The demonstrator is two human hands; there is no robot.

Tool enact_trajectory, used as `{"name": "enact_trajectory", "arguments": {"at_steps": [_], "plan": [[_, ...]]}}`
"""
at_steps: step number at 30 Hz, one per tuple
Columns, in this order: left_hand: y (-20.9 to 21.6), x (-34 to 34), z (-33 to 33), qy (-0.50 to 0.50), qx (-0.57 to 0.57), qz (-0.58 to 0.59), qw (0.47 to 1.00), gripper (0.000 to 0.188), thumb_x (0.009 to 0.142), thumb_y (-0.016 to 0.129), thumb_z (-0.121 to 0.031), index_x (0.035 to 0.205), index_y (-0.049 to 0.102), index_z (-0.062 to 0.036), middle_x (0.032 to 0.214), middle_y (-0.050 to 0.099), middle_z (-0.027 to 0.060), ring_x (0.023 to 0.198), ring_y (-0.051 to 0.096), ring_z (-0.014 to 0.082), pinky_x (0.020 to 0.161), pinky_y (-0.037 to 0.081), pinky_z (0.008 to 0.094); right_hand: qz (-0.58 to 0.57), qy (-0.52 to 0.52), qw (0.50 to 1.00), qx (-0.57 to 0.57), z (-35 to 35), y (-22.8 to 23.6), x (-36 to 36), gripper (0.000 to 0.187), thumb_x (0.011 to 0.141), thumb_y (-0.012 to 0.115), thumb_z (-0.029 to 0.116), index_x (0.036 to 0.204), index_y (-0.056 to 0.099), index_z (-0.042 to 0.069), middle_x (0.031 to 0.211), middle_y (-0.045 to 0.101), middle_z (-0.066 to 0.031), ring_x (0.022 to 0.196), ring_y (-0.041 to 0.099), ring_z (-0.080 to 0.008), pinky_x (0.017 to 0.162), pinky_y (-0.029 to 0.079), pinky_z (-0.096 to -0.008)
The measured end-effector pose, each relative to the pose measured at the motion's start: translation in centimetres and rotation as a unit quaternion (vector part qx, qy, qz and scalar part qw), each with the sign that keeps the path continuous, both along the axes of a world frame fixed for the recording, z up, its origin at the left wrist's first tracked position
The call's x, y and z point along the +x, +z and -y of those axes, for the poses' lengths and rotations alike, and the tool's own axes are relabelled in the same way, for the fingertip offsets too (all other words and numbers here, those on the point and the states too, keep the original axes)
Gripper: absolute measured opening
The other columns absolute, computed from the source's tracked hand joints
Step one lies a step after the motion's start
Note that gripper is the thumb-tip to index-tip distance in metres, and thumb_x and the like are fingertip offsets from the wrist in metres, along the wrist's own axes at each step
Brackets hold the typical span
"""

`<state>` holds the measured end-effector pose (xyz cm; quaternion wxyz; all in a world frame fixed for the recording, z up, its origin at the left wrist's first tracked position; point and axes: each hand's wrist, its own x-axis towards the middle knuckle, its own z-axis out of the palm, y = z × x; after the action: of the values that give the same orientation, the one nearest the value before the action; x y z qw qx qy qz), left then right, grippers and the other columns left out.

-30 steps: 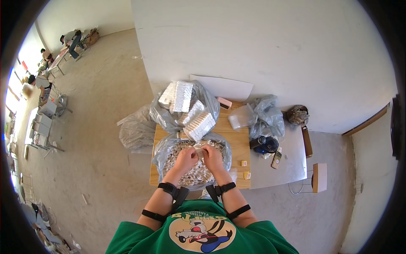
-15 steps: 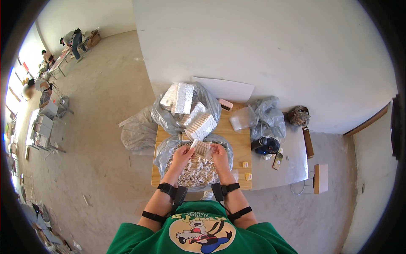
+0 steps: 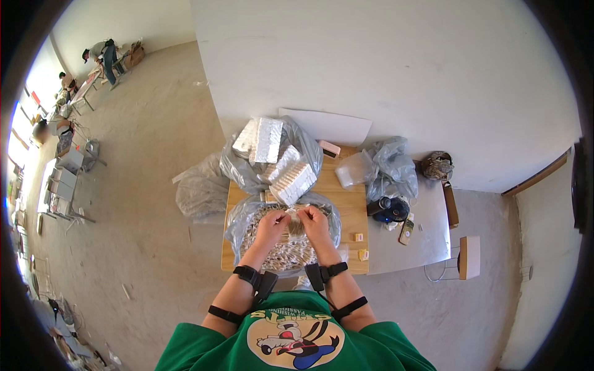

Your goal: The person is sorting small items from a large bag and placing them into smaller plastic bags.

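Note:
A small clear packet of cotton swabs [image 3: 296,229] hangs between my hands above a heap of loose cotton swabs [image 3: 286,255]. My left hand [image 3: 271,226] is closed, its fingertips pinching the packet's upper left side. With bent fingers, my right hand [image 3: 314,224] grips the upper right side. My fingers hide the packet's top edge. The heap lies in an open grey plastic bag [image 3: 234,234] on the wooden table. Just beyond my hands, white filled packs [image 3: 293,184] are stacked in a second grey bag [image 3: 236,166].
Two small yellow-and-white boxes [image 3: 359,237] lie on the wooden table [image 3: 354,213], near a clear plastic tub [image 3: 355,170] and a pink box [image 3: 330,149]. A side table [image 3: 427,238] holds a black bottle [image 3: 378,205], small fan and phone. People work at tables far left.
Both hands have drawn closer together at the packet's upper edge. The packet, earlier tilted and spread between them, now hangs more upright, its top covered by my fingers.

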<state>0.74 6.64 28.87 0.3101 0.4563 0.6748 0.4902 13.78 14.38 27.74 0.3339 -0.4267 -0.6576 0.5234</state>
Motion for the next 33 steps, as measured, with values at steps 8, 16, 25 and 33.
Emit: {"name": "enact_trajectory", "arguments": {"at_steps": [8, 16, 25, 33], "plan": [[0.2, 0.7, -1.2, 0.158, 0.056, -0.022, 0.986, 0.013, 0.079, 0.060, -0.008, 0.072, 0.053, 0.0005, 0.066, 0.054, 0.0115, 0.059, 0.051, 0.0220, 0.057, 0.041, 0.0313, -0.219, -0.026, 0.965, -0.140, -0.5, -2.0, -0.2, 0.014, 0.088, 0.057, 0.020, 0.090, 0.055, 0.006, 0.078, 0.057, 0.0000, 0.064, 0.050, -0.0058, 0.055, 0.041, -0.0215], [-0.4, 0.0, -0.8, 0.190, 0.054, 0.016, 0.980, 0.016, 0.083, 0.057, -0.011, 0.074, 0.052, 0.0003, 0.065, 0.053, 0.0092, 0.058, 0.049, 0.0178, 0.056, 0.040, 0.0303, -0.149, 0.045, 0.940, -0.305, 0.5, -1.4, 0.1, 0.019, 0.086, 0.058, 0.020, 0.098, 0.052, 0.008, 0.081, 0.057, 0.0000, 0.064, 0.054, -0.0081, 0.052, 0.044, -0.0232], [-0.4, -0.4, -0.4, 0.144, -0.043, 0.045, 0.988, 0.024, 0.084, 0.058, -0.020, 0.071, 0.054, -0.0004, 0.060, 0.055, 0.0082, 0.053, 0.050, 0.0159, 0.052, 0.040, 0.0306, -0.115, 0.027, 0.971, -0.206, 0.5, -1.2, 0.6, 0.020, 0.087, 0.056, 0.026, 0.091, 0.054, 0.007, 0.069, 0.051, 0.0027, 0.056, 0.047, -0.0060, 0.046, 0.038, -0.0216], [-2.9, 0.9, 0.6, 0.114, -0.010, -0.065, 0.991, 0.019, 0.083, 0.057, -0.017, 0.074, 0.054, -0.0002, 0.064, 0.055, 0.0177, 0.059, 0.054, 0.0349, 0.055, 0.043, 0.0383, -0.008, -0.045, 0.978, -0.205, 2.1, -2.8, -0.2, 0.027, 0.091, 0.048, 0.032, 0.076, 0.051, 0.010, 0.059, 0.045, 0.0023, 0.050, 0.042, -0.0065, 0.040, 0.032, -0.0254]]}}
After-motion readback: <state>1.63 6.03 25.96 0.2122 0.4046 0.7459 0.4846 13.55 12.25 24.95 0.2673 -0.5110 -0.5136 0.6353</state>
